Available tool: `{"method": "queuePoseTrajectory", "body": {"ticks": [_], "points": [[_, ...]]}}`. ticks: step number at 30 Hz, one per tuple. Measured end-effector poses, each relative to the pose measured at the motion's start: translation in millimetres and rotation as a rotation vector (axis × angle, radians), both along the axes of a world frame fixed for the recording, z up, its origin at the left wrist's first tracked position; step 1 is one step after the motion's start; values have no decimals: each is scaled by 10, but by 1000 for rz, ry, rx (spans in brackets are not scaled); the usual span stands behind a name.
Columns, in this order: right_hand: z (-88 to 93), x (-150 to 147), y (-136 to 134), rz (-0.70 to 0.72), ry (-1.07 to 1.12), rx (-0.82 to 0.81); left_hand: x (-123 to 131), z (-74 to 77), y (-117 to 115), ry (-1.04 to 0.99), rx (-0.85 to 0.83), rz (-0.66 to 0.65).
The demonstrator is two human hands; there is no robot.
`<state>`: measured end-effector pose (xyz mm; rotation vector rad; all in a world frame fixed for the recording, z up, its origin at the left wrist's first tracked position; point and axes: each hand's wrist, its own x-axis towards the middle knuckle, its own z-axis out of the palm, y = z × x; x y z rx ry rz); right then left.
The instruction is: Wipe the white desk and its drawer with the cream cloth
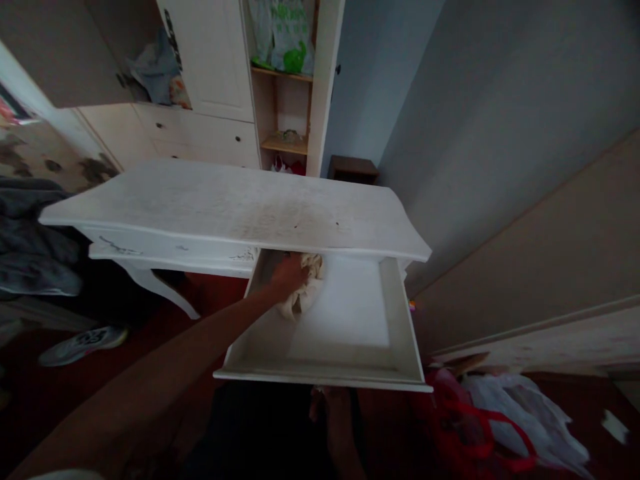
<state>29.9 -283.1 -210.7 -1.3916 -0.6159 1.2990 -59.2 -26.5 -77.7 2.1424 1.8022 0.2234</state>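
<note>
Inside a pulled-out white drawer (410, 333), my left hand (289, 275) presses a crumpled cream cloth (306, 297) against the left rear of its bottom. The fingers are closed on the cloth, which hangs loose toward the drawer front. My right hand (333, 405) is beneath the middle of the drawer's front edge, fingers curled against it. Shadow and the edge hide what those fingers grip. Above the drawer spreads the white table top (190, 193), with grey-brown smudges near its middle.
Behind the table stands a white cabinet (220, 73) with open shelves holding plastic bags (287, 33). A grey wall (490, 133) borders the right. Red and white bags (520, 413) lie on the floor there. A shoe (85, 345) and dark cloth (35, 240) are at left.
</note>
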Motion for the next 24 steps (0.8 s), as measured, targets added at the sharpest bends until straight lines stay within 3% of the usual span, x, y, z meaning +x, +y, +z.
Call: {"method": "queuePoseTrajectory", "body": {"ticks": [9, 15, 19, 24], "points": [[70, -48, 18, -20, 66, 42, 763, -191, -42, -115, 48, 63], [133, -48, 26, -17, 48, 19, 1243, -169, -178, -202, 40, -80], [79, -56, 24, -2, 57, 3, 1587, -155, -235, -171, 25, -201], [5, -81, 12, -65, 19, 53, 1769, -132, -207, -76, 24, -288]]}}
